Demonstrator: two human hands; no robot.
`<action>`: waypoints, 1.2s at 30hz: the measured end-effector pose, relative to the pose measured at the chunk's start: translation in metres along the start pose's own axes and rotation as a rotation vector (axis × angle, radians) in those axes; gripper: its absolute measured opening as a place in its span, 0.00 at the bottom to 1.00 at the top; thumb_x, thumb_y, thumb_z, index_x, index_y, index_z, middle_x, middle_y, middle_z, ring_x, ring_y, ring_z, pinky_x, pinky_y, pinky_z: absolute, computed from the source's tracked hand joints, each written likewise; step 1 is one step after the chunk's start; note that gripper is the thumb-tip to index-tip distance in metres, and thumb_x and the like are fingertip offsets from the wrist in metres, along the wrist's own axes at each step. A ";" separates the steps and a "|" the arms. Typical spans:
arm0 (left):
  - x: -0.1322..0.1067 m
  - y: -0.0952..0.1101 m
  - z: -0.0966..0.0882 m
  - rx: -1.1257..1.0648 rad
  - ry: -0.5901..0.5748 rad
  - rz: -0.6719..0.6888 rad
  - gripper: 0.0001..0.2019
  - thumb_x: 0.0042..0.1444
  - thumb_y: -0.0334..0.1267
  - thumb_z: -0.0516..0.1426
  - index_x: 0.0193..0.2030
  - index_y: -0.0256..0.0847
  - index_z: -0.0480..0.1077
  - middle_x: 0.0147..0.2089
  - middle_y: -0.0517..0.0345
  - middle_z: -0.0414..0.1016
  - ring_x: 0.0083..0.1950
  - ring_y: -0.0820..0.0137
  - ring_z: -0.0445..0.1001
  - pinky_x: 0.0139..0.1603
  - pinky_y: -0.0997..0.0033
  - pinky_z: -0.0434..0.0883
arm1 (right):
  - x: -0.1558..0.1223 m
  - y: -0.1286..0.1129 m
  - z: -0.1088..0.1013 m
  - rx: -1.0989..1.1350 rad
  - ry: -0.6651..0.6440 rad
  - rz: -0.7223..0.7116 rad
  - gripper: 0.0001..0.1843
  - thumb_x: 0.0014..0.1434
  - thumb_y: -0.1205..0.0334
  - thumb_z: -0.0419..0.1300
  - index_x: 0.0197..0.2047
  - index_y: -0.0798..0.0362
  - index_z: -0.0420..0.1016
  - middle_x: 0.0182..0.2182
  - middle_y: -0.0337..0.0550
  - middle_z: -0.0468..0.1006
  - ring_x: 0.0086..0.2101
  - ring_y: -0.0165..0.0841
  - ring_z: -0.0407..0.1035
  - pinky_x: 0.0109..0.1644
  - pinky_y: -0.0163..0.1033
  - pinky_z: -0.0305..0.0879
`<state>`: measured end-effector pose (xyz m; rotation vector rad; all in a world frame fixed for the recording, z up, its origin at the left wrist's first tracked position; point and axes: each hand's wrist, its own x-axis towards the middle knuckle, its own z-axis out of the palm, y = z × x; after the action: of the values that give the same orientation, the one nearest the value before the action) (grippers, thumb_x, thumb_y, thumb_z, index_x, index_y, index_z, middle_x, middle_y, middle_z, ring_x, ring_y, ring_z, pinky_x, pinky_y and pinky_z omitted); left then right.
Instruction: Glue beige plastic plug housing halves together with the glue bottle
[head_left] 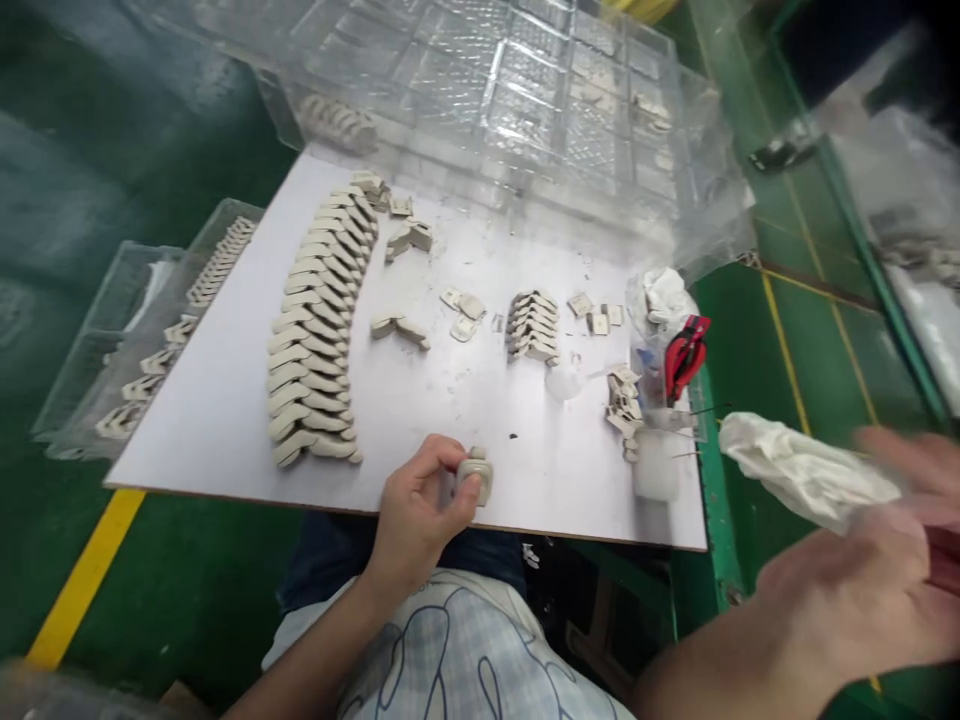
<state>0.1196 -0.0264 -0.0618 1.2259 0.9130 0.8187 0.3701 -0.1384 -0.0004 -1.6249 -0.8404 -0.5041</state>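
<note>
At the front edge of the white board [442, 420], my left hand [424, 495] pinches a small beige plastic piece [475, 478] between thumb and fingers. Out past the board's right side, my right hand [877, 575] is closed around a crumpled white cloth [802, 470]; motion smears its fingers. Left of my left hand stands a long curved row of beige angled pieces [319, 330]. A shorter stack of similar pieces [533, 326] sits right of the board's middle. Loose angled pieces [401, 328] and small flat beige pieces [466, 312] lie between them.
Red-handled cutters [685, 358] rest in a clear container at the board's right edge, beside a translucent white tub [656, 468]. Several beige pieces [624, 400] lie nearby. Clear compartment trays [495, 80] cover the back; more trays [112, 330] stand at left.
</note>
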 end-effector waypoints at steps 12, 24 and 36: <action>-0.004 -0.007 0.004 0.205 -0.028 0.175 0.07 0.55 0.30 0.58 0.28 0.42 0.65 0.28 0.61 0.64 0.34 0.69 0.65 0.34 0.70 0.66 | -0.056 -0.054 0.053 0.176 -0.999 -0.408 0.14 0.59 0.78 0.65 0.47 0.56 0.74 0.38 0.47 0.74 0.43 0.37 0.71 0.44 0.43 0.73; -0.004 -0.008 0.002 0.151 -0.031 0.144 0.07 0.56 0.29 0.57 0.29 0.42 0.65 0.29 0.61 0.65 0.35 0.69 0.65 0.35 0.70 0.66 | -0.063 -0.053 0.054 0.154 -1.112 -0.434 0.18 0.59 0.82 0.62 0.52 0.60 0.75 0.43 0.52 0.74 0.51 0.39 0.70 0.51 0.45 0.74; -0.004 -0.010 0.002 0.133 -0.040 0.177 0.08 0.57 0.30 0.58 0.29 0.43 0.64 0.28 0.62 0.64 0.35 0.69 0.64 0.35 0.69 0.65 | -0.065 -0.062 0.058 0.185 -1.016 -0.428 0.18 0.58 0.82 0.62 0.51 0.61 0.76 0.43 0.52 0.74 0.50 0.39 0.70 0.50 0.45 0.74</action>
<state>0.1199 -0.0325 -0.0706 1.4500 0.8456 0.8801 0.2746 -0.0951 -0.0193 -1.4850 -1.9450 0.1709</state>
